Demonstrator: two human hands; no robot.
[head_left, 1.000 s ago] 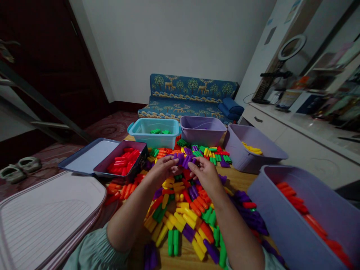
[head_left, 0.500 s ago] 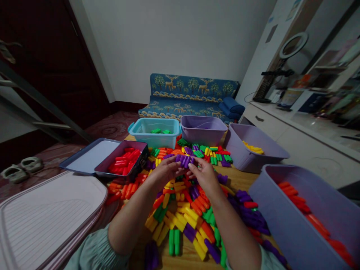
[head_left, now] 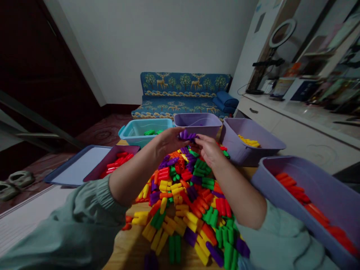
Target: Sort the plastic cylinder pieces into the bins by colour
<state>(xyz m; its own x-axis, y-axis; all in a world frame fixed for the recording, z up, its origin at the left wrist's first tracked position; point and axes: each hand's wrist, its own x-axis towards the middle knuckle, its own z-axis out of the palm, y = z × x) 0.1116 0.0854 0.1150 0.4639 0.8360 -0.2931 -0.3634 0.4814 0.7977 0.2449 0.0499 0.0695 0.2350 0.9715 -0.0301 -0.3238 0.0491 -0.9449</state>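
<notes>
Both hands are stretched forward over the pile, holding purple plastic building blocks between them. My left hand pinches their left end, and my right hand grips the right end, fingers partly hidden. Just behind the blocks stands a purple bin, its inside mostly out of sight. Below my hands spreads a heap of loose red, orange, yellow, green and purple blocks on a wooden table.
A light-blue bin holds green blocks. One lavender bin contains yellow blocks; another, at right, contains orange-red ones. Left of the heap lies an opened case with red blocks. A patterned sofa stands behind.
My hands have moved forward and up with the purple blocks, towards the purple bin at the back. The view has shifted slightly, and my sleeves now show more.
</notes>
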